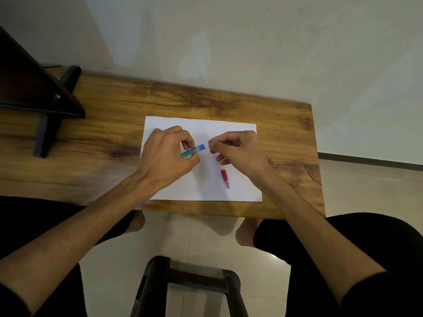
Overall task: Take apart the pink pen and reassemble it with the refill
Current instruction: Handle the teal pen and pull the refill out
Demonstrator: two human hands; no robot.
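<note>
On the white paper sheet [240, 191] lies the pink pen [225, 177], its red grip and tip pointing toward me. Its pale upper end runs up under the curled fingers of my right hand [238, 152]. That hand's thumb and forefinger are pinched together; I cannot tell if anything small sits between them. My left hand [169, 154] grips a teal tube with a blue end [194, 151], slanted up to the right. The blue end stops just short of my right fingertips. No separate refill shows.
The sheet lies on a wooden table [114, 133] whose right edge is close to the paper. A black stand [43, 106] occupies the table's left rear. Below the near edge are my knees and a dark stool [190, 284].
</note>
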